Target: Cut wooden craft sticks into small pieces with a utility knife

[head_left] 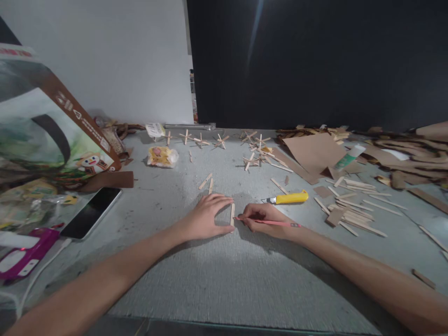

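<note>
A short flat wooden craft stick (232,214) lies on the grey table, pointing away from me. My left hand (206,217) is closed on it, thumb at the near end and fingertips at the far end. From the right, my right hand (261,217) grips a red pencil (280,223), its tip touching or almost touching the stick's right side. Beyond my right hand lies a yellow utility knife (289,198) with its blade out. Past my left hand are two short stick pieces (206,181).
Several crossed-stick pieces (221,141) stand along the back. Loose craft sticks (353,212) are heaped at right, near cardboard (315,151) and a glue tube (350,157). A phone (91,213), a purple device (28,254) with a white cable and a large bag (45,121) occupy the left.
</note>
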